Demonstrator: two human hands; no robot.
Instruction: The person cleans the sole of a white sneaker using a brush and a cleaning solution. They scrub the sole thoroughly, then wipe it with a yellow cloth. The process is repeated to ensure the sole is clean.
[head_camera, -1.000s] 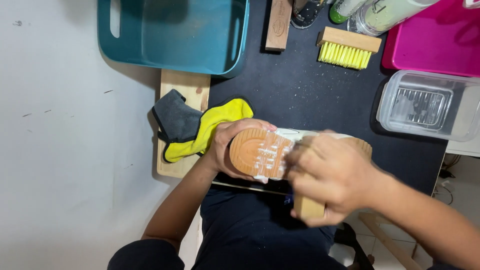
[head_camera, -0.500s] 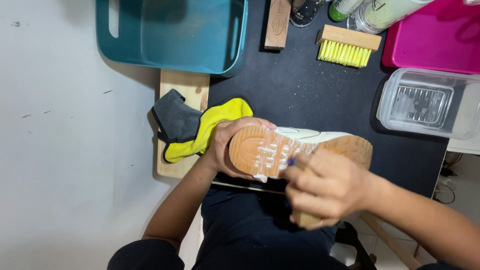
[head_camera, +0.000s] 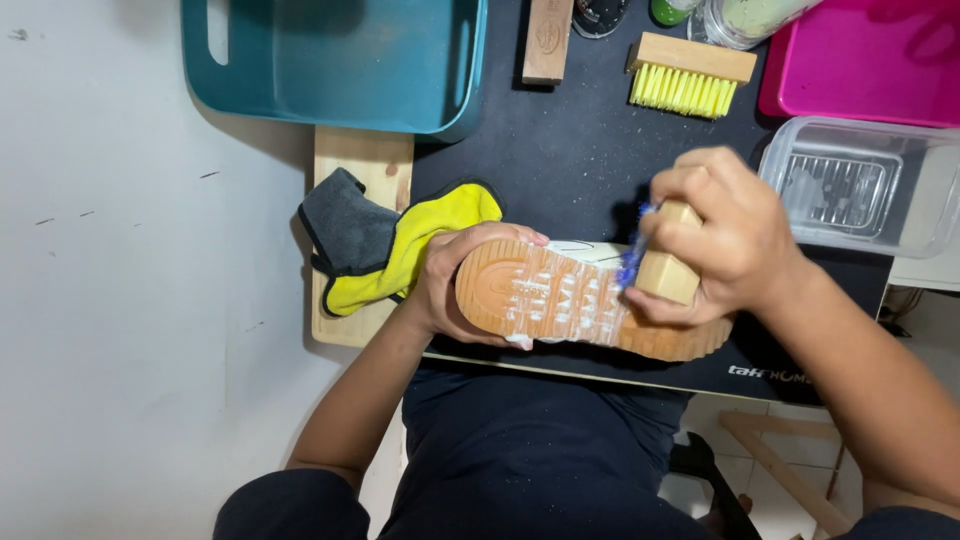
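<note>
Your left hand (head_camera: 452, 290) gripping the shoe (head_camera: 560, 300) sole-up, your right hand (head_camera: 725, 240) pressing a wooden brush (head_camera: 668, 268) on its sole, yellow cloth (head_camera: 420, 250) just left of the shoe.

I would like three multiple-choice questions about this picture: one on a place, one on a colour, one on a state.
1. Where does the yellow cloth lie?
A. left of the shoe
B. inside the pink tub
C. on the clear box

2. What colour are the bristles of the brush in the right hand?
A. yellow
B. blue
C. white

3. How is the shoe held?
A. sole up
B. sole down
C. hanging by its laces

Answers:
1 A, the cloth lies beside the left hand, at the end of the shoe.
2 B, blue bristles meet the sole.
3 A, the tan tread with white foam faces the camera.
</note>
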